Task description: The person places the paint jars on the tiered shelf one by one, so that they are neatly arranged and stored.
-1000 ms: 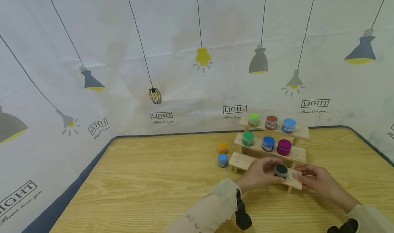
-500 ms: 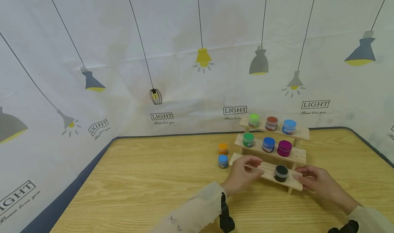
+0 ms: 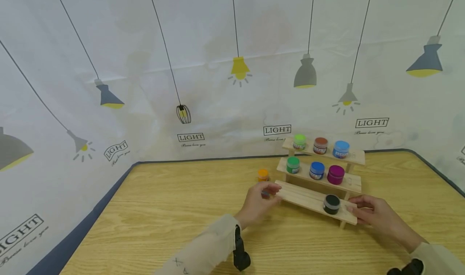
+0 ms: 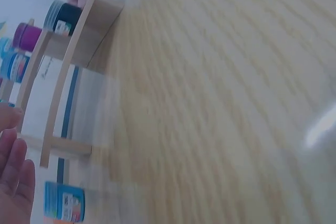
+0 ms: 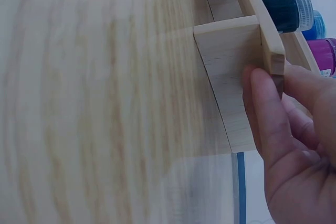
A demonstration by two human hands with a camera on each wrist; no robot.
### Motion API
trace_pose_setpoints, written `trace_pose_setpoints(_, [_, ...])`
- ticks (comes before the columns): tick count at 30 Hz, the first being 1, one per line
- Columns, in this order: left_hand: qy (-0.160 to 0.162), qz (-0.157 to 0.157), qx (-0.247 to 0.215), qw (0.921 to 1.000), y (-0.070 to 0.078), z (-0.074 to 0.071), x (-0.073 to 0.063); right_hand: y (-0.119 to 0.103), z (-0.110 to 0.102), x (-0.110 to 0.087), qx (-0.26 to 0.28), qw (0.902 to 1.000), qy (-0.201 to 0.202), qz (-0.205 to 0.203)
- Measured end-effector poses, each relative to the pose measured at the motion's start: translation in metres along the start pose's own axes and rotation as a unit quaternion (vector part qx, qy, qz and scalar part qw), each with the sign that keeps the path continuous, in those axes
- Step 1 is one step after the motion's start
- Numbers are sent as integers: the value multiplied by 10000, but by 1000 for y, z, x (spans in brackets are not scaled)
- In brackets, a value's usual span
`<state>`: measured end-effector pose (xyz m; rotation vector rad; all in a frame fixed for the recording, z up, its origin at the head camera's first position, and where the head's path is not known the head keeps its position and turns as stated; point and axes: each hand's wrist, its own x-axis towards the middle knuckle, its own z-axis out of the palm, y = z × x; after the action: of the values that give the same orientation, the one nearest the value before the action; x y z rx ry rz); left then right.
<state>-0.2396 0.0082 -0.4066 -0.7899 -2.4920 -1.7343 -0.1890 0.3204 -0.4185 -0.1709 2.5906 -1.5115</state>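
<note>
A three-tier wooden display stand [image 3: 305, 199] stands on the table. My right hand [image 3: 379, 218] pinches the right end of its lowest shelf, thumb and fingers curled about the board [image 5: 274, 61]. A black-filled paint jar [image 3: 331, 204] sits upright on that shelf, near the right hand. My left hand [image 3: 256, 204], fingers loosely bent and holding nothing, is at the shelf's left end. It largely covers a light blue paint jar [image 3: 266, 194] in the head view. From the left wrist, this blue jar [image 4: 64, 201] shows on the table, apart from the fingers [image 4: 14, 166].
Green, blue and purple jars [image 3: 335, 175] line the middle shelf. Light green, brown and light blue jars [image 3: 341, 149] occupy the top one. An orange jar [image 3: 263, 175] is on the table left of the stand. Behind the table [image 3: 163, 210] hangs a lamp-printed cloth [image 3: 218, 105].
My left hand has released the black jar on the lowest shelf and moved left to the light blue jar. The right hand keeps its grip on the shelf end.
</note>
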Motion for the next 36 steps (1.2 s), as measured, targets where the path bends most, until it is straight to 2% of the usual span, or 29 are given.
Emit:
trace_pose_setpoints(5, [67, -125, 202, 9997, -2, -16, 1, 1, 0, 1, -9, 10000, 24, 40])
trace_pose_setpoints(9, [88, -96, 511, 9986, -14, -24, 6, 1, -1, 1, 7, 10000, 20, 32])
trace_pose_setpoints(14, [-79, -195, 744, 9970, -28, -32, 10, 1, -2, 1, 78, 10000, -23, -55])
trace_pose_setpoints(18, [-237, -466, 867, 9949, -34, -34, 15, 1, -1, 1, 92, 9999, -48, -83])
trace_pose_setpoints(23, [-478, -785, 905, 9916, -34, -34, 23, 2, -1, 1, 52, 9999, -26, -102])
trace_pose_setpoints(28, [-727, -780, 890, 9903, -33, -32, 29, 2, -2, 2, 54, 9999, -28, -125])
trace_pose_setpoints(36, [-702, -850, 691, 9915, -34, -33, 31, 3, -2, 3, 66, 9998, -31, -181])
